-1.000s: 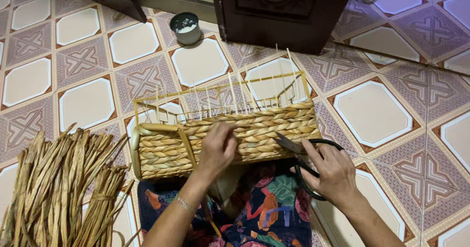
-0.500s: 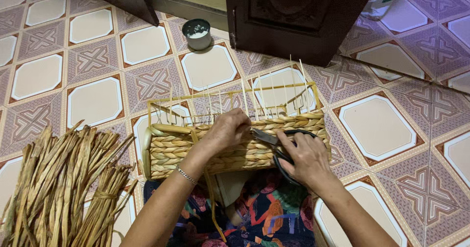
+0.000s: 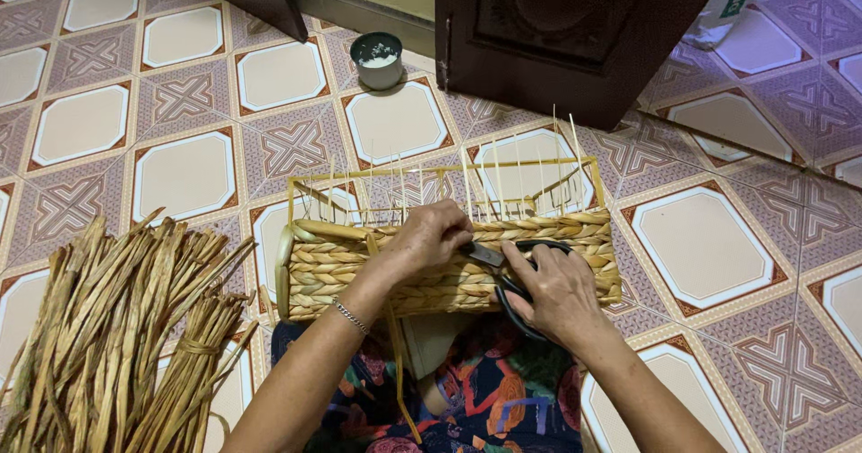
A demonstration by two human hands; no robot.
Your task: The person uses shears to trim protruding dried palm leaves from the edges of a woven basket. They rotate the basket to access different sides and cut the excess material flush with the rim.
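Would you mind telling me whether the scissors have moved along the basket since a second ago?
Yes. The scissors in the right hand have shifted left along the woven basket, from its right end toward the middle, meeting the left hand.

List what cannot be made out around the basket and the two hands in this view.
- Scissors blade tips, head view: covered by the left hand.
- Scissors handles: partly under the right hand.
- Inside of the woven basket: its near wall blocks it.
- Bundle of dried strands: cut off by the bottom and left edges.
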